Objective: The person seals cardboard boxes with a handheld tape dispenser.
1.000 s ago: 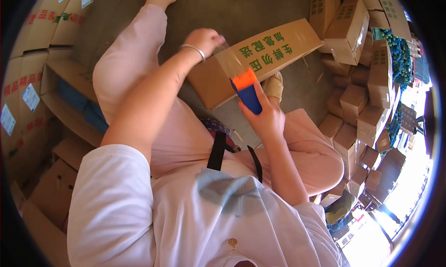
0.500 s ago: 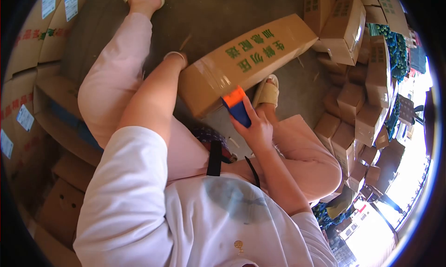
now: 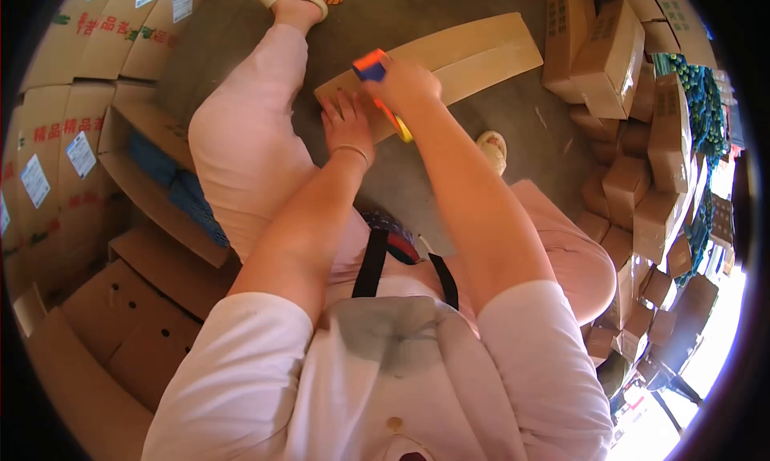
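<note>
My left hand [image 3: 347, 124], with a bracelet at the wrist, lies with fingers spread on the near left end of a long cardboard box [image 3: 473, 56]. The box's plain brown face is up, with a seam along its length. My right hand [image 3: 409, 86] is closed around a tape dispenser [image 3: 370, 65] with blue and orange parts and a yellow piece below the hand. It is held over the left end of the box, close to my left hand; whether it touches the cardboard is hard to tell.
Labelled cartons [image 3: 60, 132] are stacked at the left, above an open carton with blue contents [image 3: 196, 208]. More closed boxes [image 3: 613, 60] pile up along the right, by green netted goods [image 3: 694, 108]. My sandalled feet flank the long box on the floor.
The box's green-lettered face has given way to a plain face. My left hand now rests on its near left end. My right hand has moved forward with the tape dispenser.
</note>
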Tool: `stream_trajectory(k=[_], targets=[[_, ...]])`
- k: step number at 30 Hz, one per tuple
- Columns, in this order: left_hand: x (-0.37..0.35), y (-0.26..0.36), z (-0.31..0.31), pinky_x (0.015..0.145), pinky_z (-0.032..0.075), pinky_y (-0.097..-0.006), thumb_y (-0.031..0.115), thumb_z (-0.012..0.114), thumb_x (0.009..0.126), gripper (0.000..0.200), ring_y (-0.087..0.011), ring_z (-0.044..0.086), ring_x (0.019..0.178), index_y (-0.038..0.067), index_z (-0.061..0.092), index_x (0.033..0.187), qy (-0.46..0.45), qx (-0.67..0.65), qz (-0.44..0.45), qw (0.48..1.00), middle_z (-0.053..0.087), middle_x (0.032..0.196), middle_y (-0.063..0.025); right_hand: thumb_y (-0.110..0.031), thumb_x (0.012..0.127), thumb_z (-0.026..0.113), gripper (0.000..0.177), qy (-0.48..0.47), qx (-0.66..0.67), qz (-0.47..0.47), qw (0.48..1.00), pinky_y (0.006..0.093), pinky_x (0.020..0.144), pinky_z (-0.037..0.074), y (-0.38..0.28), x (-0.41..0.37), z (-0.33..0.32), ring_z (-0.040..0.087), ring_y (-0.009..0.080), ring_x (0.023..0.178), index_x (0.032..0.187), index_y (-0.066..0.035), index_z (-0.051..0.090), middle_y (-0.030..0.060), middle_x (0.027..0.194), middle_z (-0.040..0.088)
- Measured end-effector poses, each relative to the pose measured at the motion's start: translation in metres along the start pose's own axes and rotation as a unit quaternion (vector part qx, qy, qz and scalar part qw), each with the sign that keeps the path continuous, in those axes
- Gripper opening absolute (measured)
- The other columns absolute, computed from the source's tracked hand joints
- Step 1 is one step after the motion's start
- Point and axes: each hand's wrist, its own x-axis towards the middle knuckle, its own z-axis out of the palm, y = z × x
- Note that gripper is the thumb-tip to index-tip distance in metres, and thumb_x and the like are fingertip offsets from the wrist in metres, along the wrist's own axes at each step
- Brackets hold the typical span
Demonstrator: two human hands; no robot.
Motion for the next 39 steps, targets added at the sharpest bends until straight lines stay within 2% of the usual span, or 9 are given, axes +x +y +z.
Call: stream_trajectory(k=[1, 7, 11, 14, 16, 19, 23, 28, 39], targets=[[0.010, -0.002, 0.015, 0.115, 0.024, -0.0506, 0.043, 0.076, 0.072, 0.111, -0.0501, 0.009, 0.143, 0.003, 0.011, 0.152, 0.035, 0.001, 0.000, 0.999, 0.009, 0.156, -0.0248, -0.052, 0.078, 0.063, 0.065, 0.008, 0.012, 0.007, 1.000, 0.0417, 0.076, 0.055, 0.009, -0.018, 0.004, 0.068, 0.0303, 0.095, 0.134, -0.021, 0.051, 0.0129, 0.102, 0.068], [0.020, -0.018, -0.041, 0.113, 0.025, -0.0506, 0.035, 0.066, 0.081, 0.093, -0.0494, 0.019, 0.141, 0.003, 0.014, 0.152, -0.055, -0.008, 0.016, 0.998, 0.014, 0.157, -0.0234, -0.053, 0.076, 0.068, 0.077, 0.048, 0.035, 0.032, 0.998, 0.0446, 0.069, 0.056, 0.062, -0.094, 0.055, 0.069, 0.0350, 0.081, 0.143, -0.027, 0.042, 0.0191, 0.092, 0.067], [0.063, -0.073, -0.090, 0.112, 0.033, -0.0386, 0.043, 0.075, 0.071, 0.105, -0.0359, 0.036, 0.137, -0.001, 0.020, 0.148, -0.127, -0.083, 0.098, 0.984, 0.026, 0.152, -0.0256, -0.053, 0.077, 0.068, 0.076, 0.102, 0.060, 0.003, 0.993, 0.0438, 0.069, 0.056, 0.034, -0.058, 0.028, 0.069, 0.0341, 0.082, 0.143, -0.027, 0.042, 0.0187, 0.097, 0.067], [0.067, -0.078, -0.095, 0.114, 0.030, -0.0411, 0.041, 0.076, 0.072, 0.108, -0.0378, 0.028, 0.141, 0.001, 0.014, 0.151, -0.173, -0.164, 0.066, 0.969, 0.020, 0.155, -0.0248, -0.054, 0.079, 0.066, 0.073, 0.063, 0.070, 0.008, 0.996, 0.0423, 0.072, 0.056, -0.002, -0.011, 0.000, 0.069, 0.0319, 0.087, 0.142, -0.026, 0.044, 0.0152, 0.102, 0.068], [0.045, -0.055, -0.094, 0.116, 0.025, -0.0454, 0.043, 0.078, 0.071, 0.116, -0.0395, 0.018, 0.144, 0.004, 0.005, 0.152, 0.006, 0.018, 0.021, 1.000, 0.011, 0.157, -0.0228, -0.054, 0.080, 0.064, 0.070, 0.063, 0.061, 0.011, 0.996, 0.0417, 0.074, 0.056, -0.017, 0.021, -0.010, 0.069, 0.0298, 0.091, 0.141, -0.025, 0.045, 0.0123, 0.102, 0.069], [0.058, -0.061, -0.084, 0.116, 0.021, -0.0515, 0.052, 0.084, 0.062, 0.132, -0.0423, 0.007, 0.145, 0.007, 0.000, 0.153, 0.014, 0.050, 0.011, 0.999, 0.001, 0.159, -0.0188, -0.057, 0.081, 0.062, 0.066, 0.031, 0.033, 0.017, 0.999, 0.0386, 0.075, 0.054, -0.030, 0.046, -0.027, 0.068, 0.0263, 0.090, 0.137, -0.025, 0.049, 0.0082, 0.100, 0.070], [0.077, -0.073, -0.094, 0.116, 0.020, -0.0502, 0.053, 0.085, 0.060, 0.136, -0.0416, 0.007, 0.146, 0.007, -0.003, 0.153, -0.021, 0.041, 0.003, 0.999, 0.000, 0.159, -0.0190, -0.057, 0.079, 0.064, 0.068, 0.089, 0.086, 0.000, 0.992, 0.0440, 0.074, 0.054, -0.010, 0.022, -0.005, 0.068, 0.0301, 0.089, 0.138, -0.026, 0.049, 0.0134, 0.097, 0.069], [0.119, -0.095, -0.102, 0.117, 0.019, -0.0485, 0.056, 0.085, 0.058, 0.141, -0.0418, 0.007, 0.146, 0.006, -0.007, 0.152, -0.069, 0.036, 0.034, 0.996, 0.001, 0.159, -0.0212, -0.053, 0.077, 0.069, 0.073, 0.028, 0.102, 0.049, 0.993, 0.0443, 0.069, 0.055, 0.053, -0.045, 0.076, 0.068, 0.0334, 0.080, 0.142, -0.031, 0.044, 0.0170, 0.087, 0.063], [0.127, -0.099, -0.099, 0.119, 0.015, -0.0452, 0.053, 0.086, 0.056, 0.143, -0.0464, 0.006, 0.144, 0.000, -0.006, 0.151, -0.073, 0.061, 0.051, 0.994, 0.003, 0.157, -0.0265, -0.048, 0.073, 0.075, 0.077, 0.040, 0.115, 0.039, 0.992, 0.0425, 0.068, 0.055, 0.052, 0.011, 0.120, 0.067, 0.0294, 0.077, 0.142, -0.035, 0.044, 0.0128, 0.088, 0.061]])
